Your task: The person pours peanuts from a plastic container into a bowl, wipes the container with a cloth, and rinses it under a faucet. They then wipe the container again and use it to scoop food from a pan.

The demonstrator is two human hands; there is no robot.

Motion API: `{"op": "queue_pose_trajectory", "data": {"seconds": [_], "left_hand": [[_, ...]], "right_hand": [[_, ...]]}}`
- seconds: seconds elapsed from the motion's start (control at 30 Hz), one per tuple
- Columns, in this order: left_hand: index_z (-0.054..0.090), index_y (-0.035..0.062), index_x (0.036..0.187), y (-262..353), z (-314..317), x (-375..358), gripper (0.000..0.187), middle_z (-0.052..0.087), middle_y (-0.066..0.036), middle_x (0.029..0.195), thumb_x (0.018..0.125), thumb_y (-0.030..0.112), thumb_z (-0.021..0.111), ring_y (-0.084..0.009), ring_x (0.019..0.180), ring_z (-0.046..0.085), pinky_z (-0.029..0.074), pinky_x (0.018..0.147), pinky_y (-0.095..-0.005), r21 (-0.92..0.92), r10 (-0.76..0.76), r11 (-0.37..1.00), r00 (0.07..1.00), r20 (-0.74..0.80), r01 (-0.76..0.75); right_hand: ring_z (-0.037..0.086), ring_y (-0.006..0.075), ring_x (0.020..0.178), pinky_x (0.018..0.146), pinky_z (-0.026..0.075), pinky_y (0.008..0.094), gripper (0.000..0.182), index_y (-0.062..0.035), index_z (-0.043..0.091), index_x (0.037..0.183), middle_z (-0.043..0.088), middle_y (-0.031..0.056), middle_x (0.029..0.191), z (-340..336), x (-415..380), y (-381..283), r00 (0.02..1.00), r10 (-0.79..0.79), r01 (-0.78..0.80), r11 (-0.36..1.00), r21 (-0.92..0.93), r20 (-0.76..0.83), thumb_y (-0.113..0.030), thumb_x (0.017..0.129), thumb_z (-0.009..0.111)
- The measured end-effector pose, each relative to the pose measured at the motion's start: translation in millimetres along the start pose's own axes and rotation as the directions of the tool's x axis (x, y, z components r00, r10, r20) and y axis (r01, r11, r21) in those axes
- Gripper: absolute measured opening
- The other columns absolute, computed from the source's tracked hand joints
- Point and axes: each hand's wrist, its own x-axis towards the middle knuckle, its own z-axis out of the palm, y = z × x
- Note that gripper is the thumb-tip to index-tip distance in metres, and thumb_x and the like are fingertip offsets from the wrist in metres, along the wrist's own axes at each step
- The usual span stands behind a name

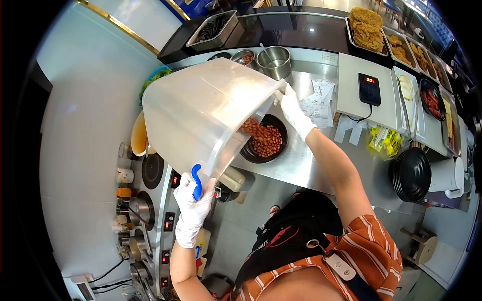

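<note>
A large translucent plastic bin [201, 105] is tilted on its side over the counter. Reddish-brown peanuts spill from its mouth into a round black bowl [285, 131] below, where peanuts [266, 143] are heaped. My left hand [195, 198], in a white glove, is closed around the bin's near lower corner, beside a blue handle [196, 181]. At the far upper corner, my gloved right hand [291, 103] grips the rim. The bin's walls hide most of its inside.
Behind the bin stand a steel pot [274, 61] and a small metal bowl [243, 57]. Paper receipts [320, 100] lie right of the bowl, near a black digital scale [369, 89]. Stacked black bowls [411, 174] stand at right. Burners with pans [140, 209] line the left.
</note>
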Motion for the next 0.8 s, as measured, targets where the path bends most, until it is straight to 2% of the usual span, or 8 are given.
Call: {"op": "queue_pose_trajectory", "data": {"seconds": [0.07,0.33,0.4,0.47,0.5,0.57,0.6,0.8], "left_hand": [[0.052,0.0,0.115,2,0,2,0.047,0.055,0.002,0.072,0.073,0.003,0.074,-0.0041,0.052,0.036,0.034,0.048,-0.0176,-0.084,-0.021,0.996,0.998,-0.052,0.016],[0.053,-0.0011,0.112,9,-5,3,0.045,0.057,0.001,0.073,0.073,0.003,0.074,-0.0041,0.054,0.038,0.035,0.049,-0.0173,-0.044,0.009,0.999,0.999,-0.053,-0.011],[0.053,-0.0012,0.112,15,-8,5,0.045,0.058,0.0,0.074,0.073,0.002,0.074,-0.0045,0.054,0.04,0.037,0.05,-0.0172,-0.005,0.006,1.0,0.999,-0.036,-0.006],[0.058,0.004,0.094,19,-9,8,0.028,0.049,-0.003,0.07,0.07,-0.001,0.074,-0.0097,0.049,0.042,0.036,0.047,-0.0214,-0.055,-0.004,0.998,0.994,-0.111,-0.002],[0.058,0.004,0.094,18,-9,7,0.028,0.049,-0.003,0.07,0.07,-0.001,0.074,-0.0097,0.049,0.042,0.036,0.047,-0.0214,-0.056,-0.003,0.998,0.994,-0.108,-0.003],[0.056,0.0013,0.104,11,-13,1,0.037,0.052,-0.002,0.073,0.071,0.0,0.073,-0.0064,0.052,0.038,0.036,0.048,-0.0201,-0.157,-0.247,0.961,0.963,-0.104,0.229],[0.054,-0.0005,0.111,5,-16,4,0.043,0.054,-0.001,0.075,0.072,0.002,0.073,-0.0047,0.055,0.035,0.035,0.048,-0.019,-0.111,-0.125,0.988,0.983,-0.131,0.111],[0.052,0.0004,0.114,-9,-26,4,0.048,0.056,0.0,0.075,0.072,0.003,0.075,-0.0045,0.055,0.037,0.034,0.049,-0.0177,-0.197,-0.239,0.957,0.963,-0.127,0.212]], "right_hand": [[0.041,0.0069,0.053,0.048,0.036,0.0221,0.016,-0.0024,0.05,0.1,0.053,0.0013,0.074,1,0,-1,1.0,-0.002,0.002,1.0,0.003,0.009,0.0,0.084,0.053],[0.042,0.0062,0.054,0.049,0.037,0.0214,0.017,-0.0021,0.049,0.1,0.053,0.0015,0.075,0,0,1,0.999,-0.003,0.001,0.999,0.051,0.032,0.0,0.084,0.053],[0.046,0.0086,0.058,0.055,0.04,0.022,0.021,-0.0012,0.051,0.107,0.055,0.0024,0.08,0,-2,-4,0.998,0.011,-0.01,1.0,-0.019,0.054,0.002,0.087,0.049],[0.045,0.0085,0.059,0.056,0.04,0.0219,0.02,-0.0011,0.051,0.106,0.055,0.0023,0.079,2,-8,-12,0.998,0.019,-0.018,1.0,-0.017,0.055,0.002,0.087,0.048],[0.045,0.0084,0.059,0.056,0.04,0.0218,0.019,-0.0009,0.051,0.105,0.054,0.0021,0.079,5,-12,-21,0.998,0.026,-0.025,1.0,-0.015,0.056,0.002,0.087,0.047],[0.045,0.0083,0.059,0.057,0.04,0.0219,0.018,-0.001,0.05,0.104,0.054,0.0018,0.078,12,-13,-30,0.998,0.02,-0.02,1.0,-0.001,0.056,0.002,0.087,0.047],[0.044,0.0081,0.059,0.058,0.041,0.022,0.017,-0.0011,0.05,0.103,0.053,0.0015,0.077,13,-13,-30,0.998,0.013,-0.013,1.0,0.012,0.059,0.003,0.087,0.047],[0.043,0.0075,0.055,0.051,0.038,0.0223,0.011,-0.0035,0.051,0.094,0.052,0.0012,0.073,20,5,-20,0.991,-0.066,0.063,0.998,0.022,0.117,0.003,0.086,0.051]]}}
